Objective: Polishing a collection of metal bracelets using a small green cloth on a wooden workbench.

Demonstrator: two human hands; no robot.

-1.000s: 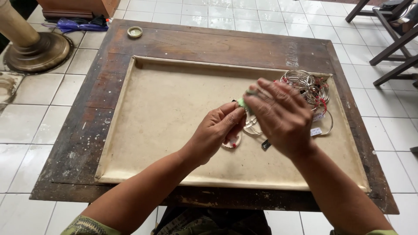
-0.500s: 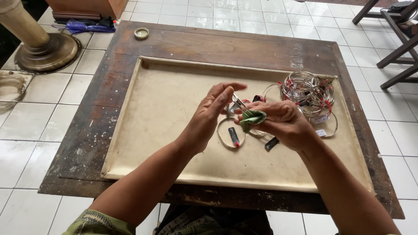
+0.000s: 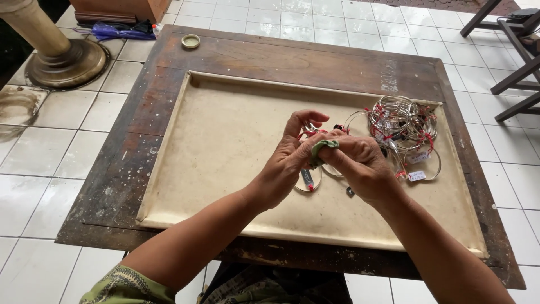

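hands closed together | green cloth (image 3: pixel 324 147) pinched | bangle pile (image 3: pixel 402 126) right

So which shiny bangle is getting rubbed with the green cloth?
The bangle hanging between the left hand and right hand, with the green cloth pressed on it. The other bangles lie untouched in a heap on the tray.

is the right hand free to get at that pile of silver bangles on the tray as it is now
Probably not at once: the right hand lies close beside the pile of silver bangles with nothing between, but it pinches a green cloth.
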